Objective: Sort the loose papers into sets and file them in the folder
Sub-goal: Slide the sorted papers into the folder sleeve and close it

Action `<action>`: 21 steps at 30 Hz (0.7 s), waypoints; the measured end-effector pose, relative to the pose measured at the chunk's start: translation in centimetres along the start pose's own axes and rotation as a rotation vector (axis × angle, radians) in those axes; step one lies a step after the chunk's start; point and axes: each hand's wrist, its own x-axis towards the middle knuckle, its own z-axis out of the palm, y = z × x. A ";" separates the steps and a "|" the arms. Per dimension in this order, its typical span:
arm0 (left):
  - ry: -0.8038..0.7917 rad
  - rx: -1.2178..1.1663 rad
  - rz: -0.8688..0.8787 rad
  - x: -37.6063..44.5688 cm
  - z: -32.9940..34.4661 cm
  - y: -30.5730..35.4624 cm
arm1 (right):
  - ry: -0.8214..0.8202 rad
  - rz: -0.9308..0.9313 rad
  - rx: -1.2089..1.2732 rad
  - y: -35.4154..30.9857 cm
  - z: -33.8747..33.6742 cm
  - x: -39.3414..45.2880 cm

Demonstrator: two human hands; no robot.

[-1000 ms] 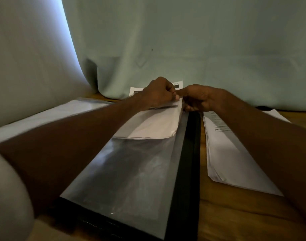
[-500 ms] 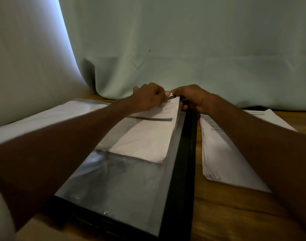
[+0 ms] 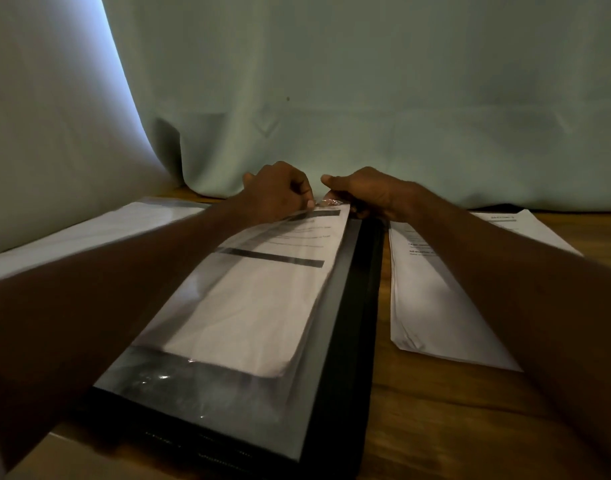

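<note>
A black folder (image 3: 345, 341) lies open on the wooden table, a clear plastic sleeve (image 3: 200, 386) on top. A set of white printed papers (image 3: 259, 306) sits most of the way inside the sleeve, its lower edge short of the sleeve's near end. My left hand (image 3: 280, 192) rests curled at the top edge of the papers. My right hand (image 3: 363, 192) pinches the sleeve's top opening beside it. A loose stack of printed papers (image 3: 432, 306) lies to the right of the folder, partly under my right forearm.
Another clear sleeve holding white paper (image 3: 89, 233) spreads to the left of the folder. A pale green cloth backdrop (image 3: 366, 116) hangs right behind the table's far edge. Bare wood (image 3: 453, 427) shows at the near right.
The papers have slid further toward me into the sleeve, from about a third of the way to most of the way. Both hands stayed at the sleeve's top opening.
</note>
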 end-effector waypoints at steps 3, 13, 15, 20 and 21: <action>0.001 -0.022 -0.022 0.0 -0.4 0.2 | -0.057 0.001 -0.113 -1.1 0.4 -0.4; 0.125 0.090 -0.110 -3.1 0.0 1.2 | -0.071 0.023 -0.206 -1.5 -0.1 -0.8; 0.142 0.148 -0.127 -4.8 0.1 2.0 | -0.094 0.014 -0.208 -2.5 -0.3 -2.3; 0.046 0.122 -0.107 -9.7 -0.5 5.8 | -0.011 0.129 -0.269 -4.9 0.3 -5.6; 0.023 0.083 -0.115 -10.6 -0.6 6.4 | 0.008 0.140 -0.300 -5.0 0.7 -6.0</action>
